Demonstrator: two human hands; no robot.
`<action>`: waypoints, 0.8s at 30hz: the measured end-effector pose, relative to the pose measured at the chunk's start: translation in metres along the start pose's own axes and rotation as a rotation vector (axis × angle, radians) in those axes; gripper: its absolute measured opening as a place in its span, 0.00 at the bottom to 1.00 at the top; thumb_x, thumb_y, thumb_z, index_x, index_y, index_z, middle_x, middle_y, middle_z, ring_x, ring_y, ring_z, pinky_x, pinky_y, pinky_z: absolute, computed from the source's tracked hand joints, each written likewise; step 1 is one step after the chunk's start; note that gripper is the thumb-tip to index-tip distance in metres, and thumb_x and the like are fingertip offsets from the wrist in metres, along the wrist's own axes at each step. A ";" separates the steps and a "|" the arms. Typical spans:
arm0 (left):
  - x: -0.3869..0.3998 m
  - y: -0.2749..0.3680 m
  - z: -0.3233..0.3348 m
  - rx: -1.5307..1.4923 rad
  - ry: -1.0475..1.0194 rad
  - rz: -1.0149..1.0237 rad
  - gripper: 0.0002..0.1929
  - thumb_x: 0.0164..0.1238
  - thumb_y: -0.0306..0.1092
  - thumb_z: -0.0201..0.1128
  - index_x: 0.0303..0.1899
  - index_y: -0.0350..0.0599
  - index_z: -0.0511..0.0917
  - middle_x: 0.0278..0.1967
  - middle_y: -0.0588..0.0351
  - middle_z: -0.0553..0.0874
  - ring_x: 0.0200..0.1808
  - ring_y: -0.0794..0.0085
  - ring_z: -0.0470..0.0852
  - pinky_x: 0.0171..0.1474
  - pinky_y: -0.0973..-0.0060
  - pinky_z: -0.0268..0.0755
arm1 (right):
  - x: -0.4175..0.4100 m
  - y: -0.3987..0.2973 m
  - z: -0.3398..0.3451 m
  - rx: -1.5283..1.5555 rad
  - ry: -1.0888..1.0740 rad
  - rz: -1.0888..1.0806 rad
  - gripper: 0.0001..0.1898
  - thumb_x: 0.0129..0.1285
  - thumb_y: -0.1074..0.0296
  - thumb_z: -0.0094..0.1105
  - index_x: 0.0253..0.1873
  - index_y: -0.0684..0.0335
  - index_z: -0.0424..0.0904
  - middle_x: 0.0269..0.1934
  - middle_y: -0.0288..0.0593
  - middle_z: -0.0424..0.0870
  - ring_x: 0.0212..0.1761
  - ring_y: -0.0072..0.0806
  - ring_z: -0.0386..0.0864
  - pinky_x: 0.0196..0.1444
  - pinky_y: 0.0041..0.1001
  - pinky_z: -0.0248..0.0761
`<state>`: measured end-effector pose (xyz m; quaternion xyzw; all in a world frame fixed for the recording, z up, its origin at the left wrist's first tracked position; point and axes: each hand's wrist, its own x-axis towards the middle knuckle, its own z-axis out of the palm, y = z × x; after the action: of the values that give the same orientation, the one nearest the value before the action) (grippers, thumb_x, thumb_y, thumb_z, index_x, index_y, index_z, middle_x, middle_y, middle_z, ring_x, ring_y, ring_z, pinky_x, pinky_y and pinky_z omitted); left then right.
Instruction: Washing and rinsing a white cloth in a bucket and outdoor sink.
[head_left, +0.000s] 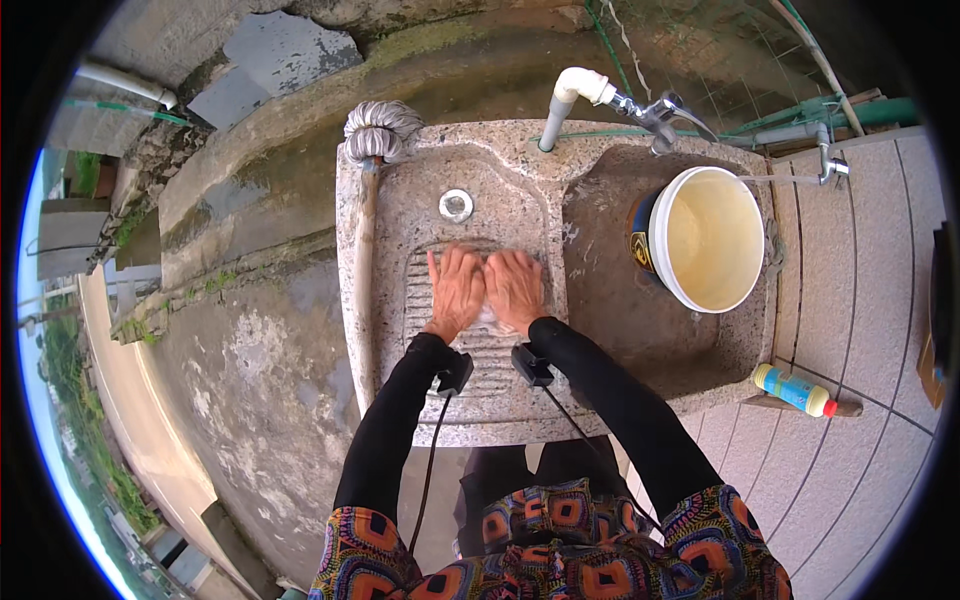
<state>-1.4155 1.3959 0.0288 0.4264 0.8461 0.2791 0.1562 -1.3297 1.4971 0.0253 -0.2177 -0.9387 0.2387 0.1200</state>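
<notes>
Side by side, my left hand (457, 289) and my right hand (514, 286) press down on the ribbed washboard (491, 367) moulded into the stone laundry sink (510, 433). A small patch of pale, wet-looking material (489, 319) shows between my wrists; what it is, I cannot tell. The fingers are bent and partly hidden from above, so whether they grip anything is unclear. Beyond my hands is a round metal drain (456, 205). Black sleeves cover both forearms, and a small black device with a cable sits at each wrist.
A string mop (365, 225) lies along the sink's left edge. In the right basin a white-rimmed bucket (706, 240) stands under a thin stream from a wall tap (834, 166). A metal faucet (660, 120) on a white pipe rises behind. A red-capped bottle (796, 390) rests at right.
</notes>
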 end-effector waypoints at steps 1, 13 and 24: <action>0.009 -0.005 0.005 0.056 0.235 0.029 0.14 0.65 0.38 0.47 0.48 0.45 0.73 0.56 0.48 0.71 0.64 0.50 0.60 0.66 0.44 0.33 | 0.001 -0.003 0.014 0.004 0.006 -0.009 0.09 0.63 0.60 0.47 0.37 0.58 0.71 0.35 0.39 0.73 0.44 0.39 0.69 0.46 0.43 0.59; -0.071 0.012 0.018 -0.109 0.005 0.032 0.11 0.60 0.32 0.52 0.45 0.45 0.70 0.53 0.51 0.71 0.61 0.56 0.64 0.62 0.44 0.44 | -0.057 -0.013 -0.016 0.116 -0.218 -0.036 0.05 0.59 0.65 0.51 0.38 0.58 0.70 0.41 0.42 0.71 0.51 0.40 0.66 0.55 0.44 0.58; -0.116 0.044 0.013 -0.188 0.225 -0.065 0.15 0.67 0.39 0.50 0.48 0.39 0.72 0.57 0.46 0.68 0.62 0.47 0.60 0.64 0.52 0.45 | -0.103 -0.037 -0.034 0.292 0.052 0.038 0.07 0.56 0.65 0.57 0.39 0.57 0.74 0.49 0.46 0.71 0.55 0.47 0.64 0.56 0.44 0.55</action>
<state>-1.3131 1.3280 0.0476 0.3483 0.8417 0.3980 0.1088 -1.2412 1.4332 0.0601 -0.2215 -0.8863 0.3694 0.1701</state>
